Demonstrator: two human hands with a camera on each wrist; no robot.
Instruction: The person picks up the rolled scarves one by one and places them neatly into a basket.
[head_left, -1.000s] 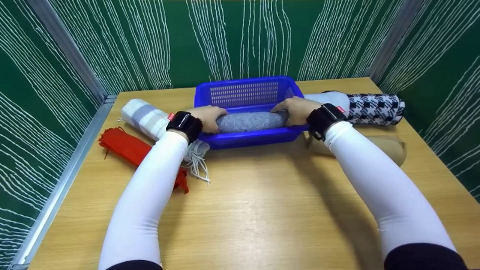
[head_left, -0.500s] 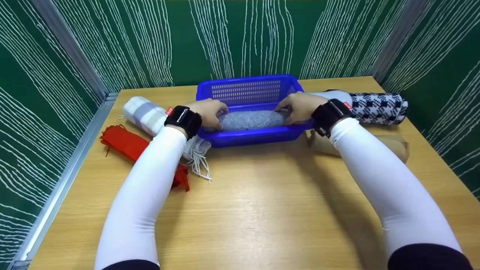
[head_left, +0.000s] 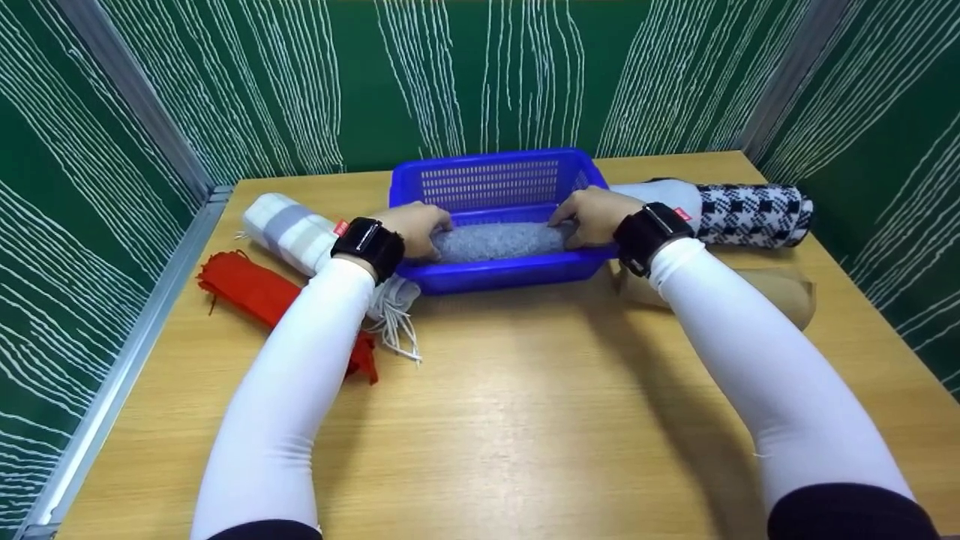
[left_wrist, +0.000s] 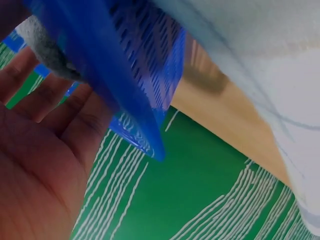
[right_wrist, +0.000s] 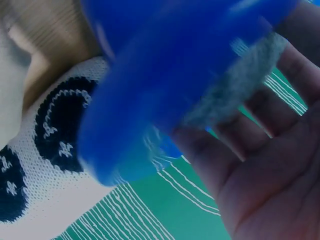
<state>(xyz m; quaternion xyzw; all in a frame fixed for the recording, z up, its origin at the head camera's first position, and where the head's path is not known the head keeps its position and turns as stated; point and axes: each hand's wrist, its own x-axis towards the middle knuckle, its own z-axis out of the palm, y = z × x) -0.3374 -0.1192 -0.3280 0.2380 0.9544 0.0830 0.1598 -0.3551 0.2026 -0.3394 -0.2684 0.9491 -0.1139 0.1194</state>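
Observation:
A grey fuzzy rolled-up cloth (head_left: 501, 241) lies lengthwise in a blue plastic basket (head_left: 491, 280) near the back of the table. My left hand (head_left: 415, 225) holds its left end and my right hand (head_left: 600, 216) its right end, both reaching over the basket's short sides. In the left wrist view, the fingers (left_wrist: 75, 107) pass under the grey roll (left_wrist: 42, 47) beside the basket wall (left_wrist: 107, 55). The right wrist view shows the other fingers (right_wrist: 205, 150) beneath the roll's opposite end (right_wrist: 240, 82); the basket rim (right_wrist: 145, 95) is blurred there.
Left of the basket lie a white-and-grey striped fringed roll (head_left: 292, 232) and a red fringed roll (head_left: 255, 289). To the right are a pale roll (head_left: 686, 196), a black-and-white houndstooth roll (head_left: 754, 214) and a tan roll (head_left: 772, 292). Green walls (head_left: 510, 82) enclose the table (head_left: 495, 420).

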